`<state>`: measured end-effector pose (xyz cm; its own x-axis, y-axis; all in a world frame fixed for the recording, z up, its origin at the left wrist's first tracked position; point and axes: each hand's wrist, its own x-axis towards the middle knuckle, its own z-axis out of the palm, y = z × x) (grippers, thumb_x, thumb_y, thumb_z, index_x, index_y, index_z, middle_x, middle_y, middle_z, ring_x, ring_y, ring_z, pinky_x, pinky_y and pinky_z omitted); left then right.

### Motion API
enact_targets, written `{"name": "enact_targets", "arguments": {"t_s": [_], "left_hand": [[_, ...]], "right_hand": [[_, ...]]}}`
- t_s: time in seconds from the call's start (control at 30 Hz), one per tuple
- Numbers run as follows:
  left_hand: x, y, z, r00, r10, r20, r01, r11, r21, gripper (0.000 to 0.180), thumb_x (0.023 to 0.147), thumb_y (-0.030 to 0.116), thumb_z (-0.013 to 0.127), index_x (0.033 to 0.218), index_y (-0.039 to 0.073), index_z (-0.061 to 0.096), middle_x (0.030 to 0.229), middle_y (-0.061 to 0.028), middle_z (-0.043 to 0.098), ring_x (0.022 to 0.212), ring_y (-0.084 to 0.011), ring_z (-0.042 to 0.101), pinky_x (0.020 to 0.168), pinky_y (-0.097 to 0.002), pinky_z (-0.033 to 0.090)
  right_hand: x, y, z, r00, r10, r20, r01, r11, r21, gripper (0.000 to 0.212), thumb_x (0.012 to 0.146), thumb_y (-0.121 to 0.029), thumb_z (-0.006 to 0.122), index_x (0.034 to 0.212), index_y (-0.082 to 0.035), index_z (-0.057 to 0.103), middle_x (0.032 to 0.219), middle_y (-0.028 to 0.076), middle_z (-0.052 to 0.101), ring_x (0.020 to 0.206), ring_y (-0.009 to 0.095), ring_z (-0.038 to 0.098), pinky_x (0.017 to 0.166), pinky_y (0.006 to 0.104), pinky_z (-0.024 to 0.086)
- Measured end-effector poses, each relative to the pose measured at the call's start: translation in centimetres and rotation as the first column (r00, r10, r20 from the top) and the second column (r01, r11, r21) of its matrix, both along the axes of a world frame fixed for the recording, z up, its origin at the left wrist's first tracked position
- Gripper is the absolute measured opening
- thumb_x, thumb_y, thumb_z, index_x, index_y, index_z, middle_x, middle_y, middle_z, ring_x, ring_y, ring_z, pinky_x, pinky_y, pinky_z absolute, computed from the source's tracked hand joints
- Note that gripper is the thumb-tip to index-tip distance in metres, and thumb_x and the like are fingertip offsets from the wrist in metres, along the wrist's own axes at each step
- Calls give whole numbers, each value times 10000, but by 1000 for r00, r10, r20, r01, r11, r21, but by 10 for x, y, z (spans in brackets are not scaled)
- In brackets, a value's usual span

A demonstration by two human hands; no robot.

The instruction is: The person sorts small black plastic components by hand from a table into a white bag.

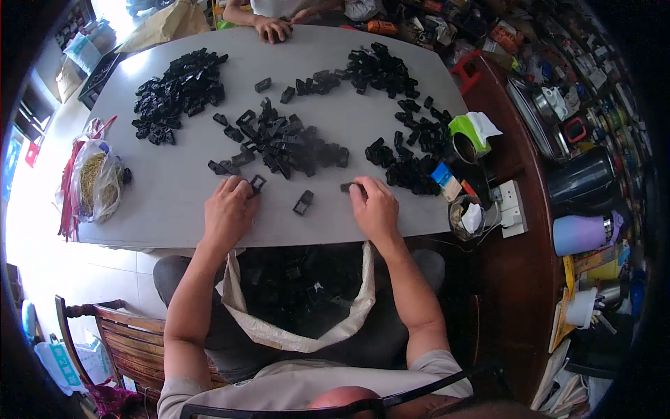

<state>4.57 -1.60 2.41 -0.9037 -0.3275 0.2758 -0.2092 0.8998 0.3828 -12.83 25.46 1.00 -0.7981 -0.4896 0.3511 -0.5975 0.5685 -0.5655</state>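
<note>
My left hand (230, 213) rests near the table's front edge, fingers closed on a small black plastic piece with a rectangular opening (259, 182). To its right, my right hand (377, 207) pinches another small black plastic piece (346, 187) between thumb and fingers. Between the hands a loose black plastic piece (303, 202) lies on the table. Just beyond them spreads a central heap of similar black pieces (286, 140). On my lap, an open white sack (300, 342) holds more dark pieces below the table edge.
More black piles sit at the far left (181, 91), far right (380, 70) and right (419, 150) of the grey table (174, 188). A bag of metal-coloured bits (94, 181) stands at left, a tissue pack (471, 133) at right. Another person's hand (272, 29) rests on the far edge.
</note>
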Motion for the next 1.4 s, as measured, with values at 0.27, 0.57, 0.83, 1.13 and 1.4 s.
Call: {"name": "enact_targets", "arguments": {"t_s": [0.27,0.57,0.83,1.13,1.4], "left_hand": [[2,7,-4,998,-19,-62,24,996,82,318,877,182,757,1164,61,693,1115,-126,649,1085,-353,647,907,-449,541],[5,30,16,989,-128,-76,149,880,450,353,890,143,747,1230,64,694,984,-137,719,837,-292,706,779,-398,580],[9,55,14,941,-295,-167,291,451,844,349,913,56,770,1230,-15,641,909,-64,741,811,-96,692,757,-284,573],[11,58,15,938,-317,-138,293,515,806,343,928,27,735,1252,-14,631,944,-72,730,817,-94,661,762,-279,568],[11,50,4,927,-327,-183,318,430,845,350,902,20,728,1239,-8,640,886,-43,695,789,-73,631,732,-269,548]], "right_hand": [[5,4,0,994,-8,-111,12,999,43,229,977,-218,704,1143,-62,723,1124,141,700,1007,396,697,843,484,571],[42,-7,17,955,256,-151,-284,937,-202,344,887,-61,787,1225,-41,732,1144,144,707,993,356,718,835,435,595],[74,-17,25,872,426,-240,-481,837,-263,373,827,-2,832,1188,-19,739,1114,135,731,940,319,723,805,403,600],[77,-13,24,868,389,-308,-472,838,-274,336,819,1,836,1142,-17,747,1069,135,737,858,312,731,727,396,605],[85,-12,21,910,414,-4,-388,850,-355,329,813,15,835,1129,-5,745,1073,138,748,873,302,740,740,386,609]]}}
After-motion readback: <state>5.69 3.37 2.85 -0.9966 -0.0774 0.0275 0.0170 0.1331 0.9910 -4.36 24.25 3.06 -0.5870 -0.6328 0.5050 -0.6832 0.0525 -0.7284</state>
